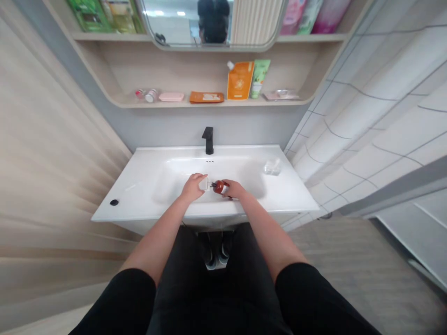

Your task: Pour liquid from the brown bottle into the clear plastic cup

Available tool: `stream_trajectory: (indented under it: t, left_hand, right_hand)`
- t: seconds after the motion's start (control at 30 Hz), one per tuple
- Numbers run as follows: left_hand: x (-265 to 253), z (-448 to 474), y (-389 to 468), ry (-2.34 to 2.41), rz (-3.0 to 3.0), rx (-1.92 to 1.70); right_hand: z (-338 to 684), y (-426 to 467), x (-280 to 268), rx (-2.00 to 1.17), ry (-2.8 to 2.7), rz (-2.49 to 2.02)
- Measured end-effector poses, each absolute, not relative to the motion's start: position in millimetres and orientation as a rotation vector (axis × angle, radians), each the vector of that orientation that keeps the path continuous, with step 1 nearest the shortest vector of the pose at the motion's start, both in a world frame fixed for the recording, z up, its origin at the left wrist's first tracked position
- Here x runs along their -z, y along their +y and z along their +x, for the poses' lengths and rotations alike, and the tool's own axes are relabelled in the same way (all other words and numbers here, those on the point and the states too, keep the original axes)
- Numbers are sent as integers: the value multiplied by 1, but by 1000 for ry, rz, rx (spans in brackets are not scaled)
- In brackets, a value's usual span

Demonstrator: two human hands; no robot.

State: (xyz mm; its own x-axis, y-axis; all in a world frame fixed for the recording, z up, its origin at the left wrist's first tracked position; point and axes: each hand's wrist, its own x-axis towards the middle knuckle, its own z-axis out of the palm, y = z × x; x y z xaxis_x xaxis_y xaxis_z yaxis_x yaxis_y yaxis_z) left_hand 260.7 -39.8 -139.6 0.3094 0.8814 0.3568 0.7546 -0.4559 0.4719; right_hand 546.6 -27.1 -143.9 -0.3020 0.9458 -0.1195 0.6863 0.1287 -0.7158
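Over the white sink basin (244, 174), my right hand (233, 188) is closed around a small red-brown bottle (219, 186). The bottle is tilted to the left, and its dark top points toward my other hand. My left hand (192, 187) grips a small whitish, see-through piece (203, 184) between thumb and fingers, close to the bottle's top. It looks like a little container, but its exact kind is too small to tell. Whether the two things touch cannot be made out.
Behind my hands stands a black faucet (208, 140). A crumpled clear plastic item (272, 166) lies on the right counter, a black round piece (114, 202) on the left. Above, a shelf (157, 104) holds an orange pouch (240, 80), a green tube (260, 78) and a pink case (171, 97).
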Motion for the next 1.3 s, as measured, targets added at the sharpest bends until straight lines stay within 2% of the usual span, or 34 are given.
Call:
stream_trajectory:
  t: [0.9, 1.3]
  left_hand:
    - [126, 266, -51, 1556, 2467, -794]
    - [121, 266, -54, 1544, 2499, -831]
  right_hand:
    - [547, -32, 137, -1024, -2038, -1598]
    - [547, -29, 139, -927, -2083, -1546]
